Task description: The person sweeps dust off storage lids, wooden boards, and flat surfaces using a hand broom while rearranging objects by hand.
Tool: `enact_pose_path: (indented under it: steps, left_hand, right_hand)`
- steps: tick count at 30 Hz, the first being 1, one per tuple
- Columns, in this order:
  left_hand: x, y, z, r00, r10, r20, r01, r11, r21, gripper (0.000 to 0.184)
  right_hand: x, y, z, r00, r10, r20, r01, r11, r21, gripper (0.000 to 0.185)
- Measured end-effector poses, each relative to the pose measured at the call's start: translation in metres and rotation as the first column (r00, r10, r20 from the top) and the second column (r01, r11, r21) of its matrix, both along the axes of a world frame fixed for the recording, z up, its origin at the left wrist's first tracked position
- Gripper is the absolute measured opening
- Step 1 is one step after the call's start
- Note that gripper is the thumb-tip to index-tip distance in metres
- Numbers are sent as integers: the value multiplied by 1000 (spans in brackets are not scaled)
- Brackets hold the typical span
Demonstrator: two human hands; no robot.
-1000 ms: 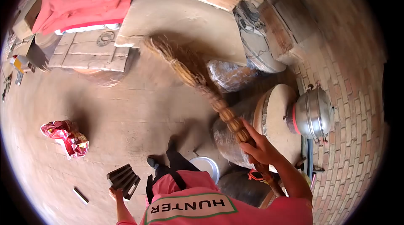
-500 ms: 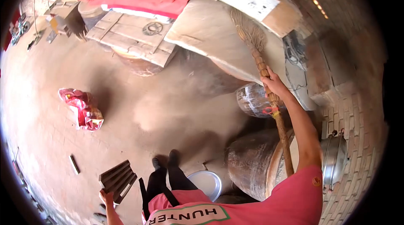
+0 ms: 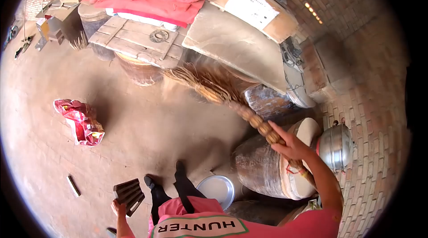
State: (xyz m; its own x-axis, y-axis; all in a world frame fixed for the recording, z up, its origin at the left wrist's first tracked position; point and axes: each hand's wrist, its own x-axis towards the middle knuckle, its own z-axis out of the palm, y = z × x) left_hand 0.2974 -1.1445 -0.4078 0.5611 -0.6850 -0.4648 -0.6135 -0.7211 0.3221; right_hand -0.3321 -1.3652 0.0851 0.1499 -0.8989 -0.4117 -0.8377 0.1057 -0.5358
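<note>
In the head view, my right hand [image 3: 292,145] is wrapped round the handle of a straw broom [image 3: 249,115]. Its bristles spread toward the upper left, over the floor near the wooden boards. Low on the left, my left hand [image 3: 118,208] grips the edge of a dark ridged dustpan [image 3: 129,193], which hangs beside my legs. A large brown jar [image 3: 256,166] with a pale round lid stands under my right forearm. Just behind the broom is another jar [image 3: 269,102] wrapped in plastic.
A red plastic bag [image 3: 80,122] lies on the floor at the left, with a small pale bar [image 3: 73,186] below it. A metal basin [image 3: 229,189] sits by my feet. Wooden boards [image 3: 133,42] and a stone slab [image 3: 236,44] cover jars. A steel pot [image 3: 336,146] stands against the brick wall.
My right hand has swung the broom off the slab, down and leftward, so its bristles are now low near the floor. My left hand still holds the dustpan, almost unmoved.
</note>
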Motion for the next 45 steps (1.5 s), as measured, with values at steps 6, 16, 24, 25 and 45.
enact_pose_path:
  steps: [6, 16, 24, 25, 45]
  left_hand:
    - [27, 5, -2, 997, 77, -29, -79, 995, -58, 47]
    - [62, 42, 12, 981, 191, 38, -189, 981, -51, 48]
    - [79, 53, 11, 992, 112, 53, -112, 994, 8, 47]
    - [78, 48, 10, 994, 103, 23, -104, 993, 54, 47]
    - [65, 29, -30, 999, -25, 28, 31, 961, -274, 38]
  right_hand:
    - [35, 16, 13, 996, -65, -56, 52, 977, -209, 72]
    - [-57, -196, -71, 810, -585, 46, 580, 786, -212, 67]
    - [19, -136, -87, 952, -202, -228, 188, 979, -85, 83]
    - [38, -107, -71, 962, -162, -219, 164, 986, -10, 85]
    - [-145, 52, -61, 711, -698, -84, 585, 654, -480, 82]
